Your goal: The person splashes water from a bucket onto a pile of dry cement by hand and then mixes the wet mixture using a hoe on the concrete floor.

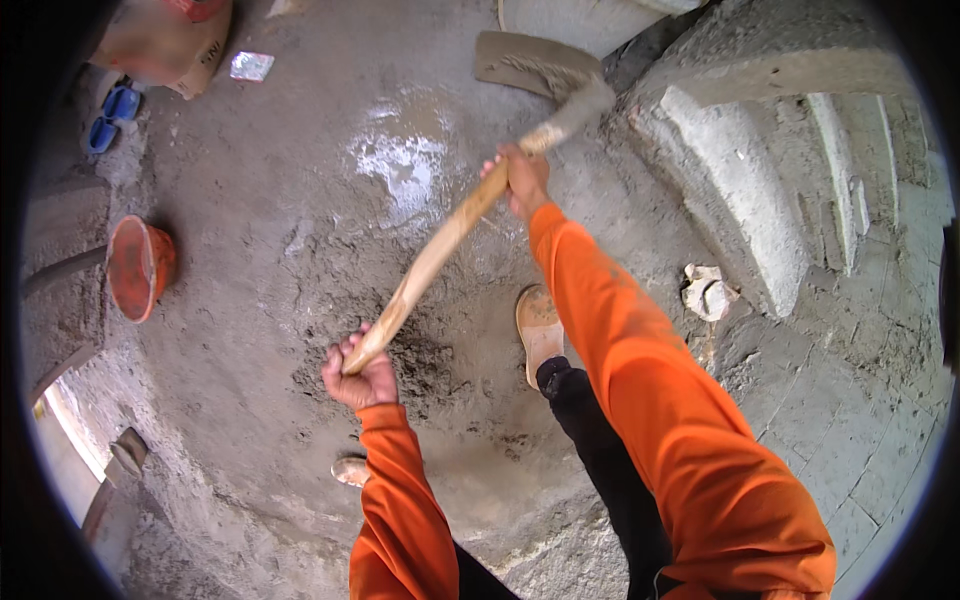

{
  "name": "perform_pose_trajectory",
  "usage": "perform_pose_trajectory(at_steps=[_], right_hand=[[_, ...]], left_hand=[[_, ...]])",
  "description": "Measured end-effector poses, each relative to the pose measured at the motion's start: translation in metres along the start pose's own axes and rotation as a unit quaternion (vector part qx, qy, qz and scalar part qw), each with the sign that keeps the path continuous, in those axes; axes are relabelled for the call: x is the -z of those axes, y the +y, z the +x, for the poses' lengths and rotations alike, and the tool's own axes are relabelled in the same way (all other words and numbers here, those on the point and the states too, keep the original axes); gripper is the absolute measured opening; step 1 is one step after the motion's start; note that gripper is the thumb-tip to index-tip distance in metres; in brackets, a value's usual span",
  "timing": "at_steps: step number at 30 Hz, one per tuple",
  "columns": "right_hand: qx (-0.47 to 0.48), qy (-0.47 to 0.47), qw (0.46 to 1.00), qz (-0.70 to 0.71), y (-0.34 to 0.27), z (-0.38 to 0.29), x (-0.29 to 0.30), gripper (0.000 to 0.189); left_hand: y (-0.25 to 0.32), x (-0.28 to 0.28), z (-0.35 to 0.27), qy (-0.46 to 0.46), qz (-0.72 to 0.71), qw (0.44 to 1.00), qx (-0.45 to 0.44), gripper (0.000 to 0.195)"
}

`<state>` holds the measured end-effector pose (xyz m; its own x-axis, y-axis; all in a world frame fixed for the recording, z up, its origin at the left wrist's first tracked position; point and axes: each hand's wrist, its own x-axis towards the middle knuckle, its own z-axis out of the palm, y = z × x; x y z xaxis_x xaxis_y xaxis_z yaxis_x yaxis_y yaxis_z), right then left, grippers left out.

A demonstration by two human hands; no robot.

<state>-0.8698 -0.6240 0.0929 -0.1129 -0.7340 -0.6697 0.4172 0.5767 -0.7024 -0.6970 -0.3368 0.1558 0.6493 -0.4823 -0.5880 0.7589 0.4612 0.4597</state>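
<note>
Both of my hands grip the wooden handle of a hoe [431, 259]. My left hand [360, 373] is closed around the butt end, low in the view. Farther up the shaft, my right hand [523, 180] holds it not far from the head. The hoe's broad blade [517, 64] is coated with grey mud and is at the top of the view; whether it touches the ground cannot be told. Under the handle spreads wet grey mortar [322, 255], rough and crumbly near my left hand. A shiny puddle [405, 161] lies left of my right hand.
An orange bucket [142, 268] stands at the left, near blue sandals [112, 118] and a paper sack [165, 45]. Concrete steps [739, 187] rise at the right, with a crumpled white scrap [707, 292] beside them. A pale container [577, 22] is beyond the blade. My shoe [538, 330] rests on the mortar.
</note>
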Motion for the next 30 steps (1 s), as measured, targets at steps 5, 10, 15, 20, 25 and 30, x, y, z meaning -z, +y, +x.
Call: perform_pose_trajectory(at_steps=[5,10,15,20,25,30], right_hand=[[-0.051,0.081,0.993,-0.073,0.024,-0.007,0.025,0.015],[-0.125,0.145,0.976,-0.102,0.063,-0.092,0.043,0.015],[-0.198,0.213,0.954,-0.072,0.153,-0.223,0.029,0.021],[-0.298,0.170,0.938,-0.040,0.185,-0.325,0.064,0.017],[-0.264,0.160,0.940,0.145,0.148,-0.288,0.060,0.013],[-0.105,0.219,0.952,0.186,0.073,-0.088,0.012,0.015]], left_hand=[[-0.001,0.028,-0.031,0.065,0.031,0.997,-0.004,0.011],[0.079,0.051,-0.107,0.096,0.063,0.993,0.010,0.015],[0.211,0.069,-0.175,0.154,0.137,0.978,-0.037,0.016],[0.293,0.093,-0.236,0.173,0.200,0.963,-0.038,0.013],[0.261,0.075,-0.164,0.131,0.195,0.969,-0.082,0.017],[0.116,0.038,0.076,-0.030,0.173,0.984,0.022,0.017]])
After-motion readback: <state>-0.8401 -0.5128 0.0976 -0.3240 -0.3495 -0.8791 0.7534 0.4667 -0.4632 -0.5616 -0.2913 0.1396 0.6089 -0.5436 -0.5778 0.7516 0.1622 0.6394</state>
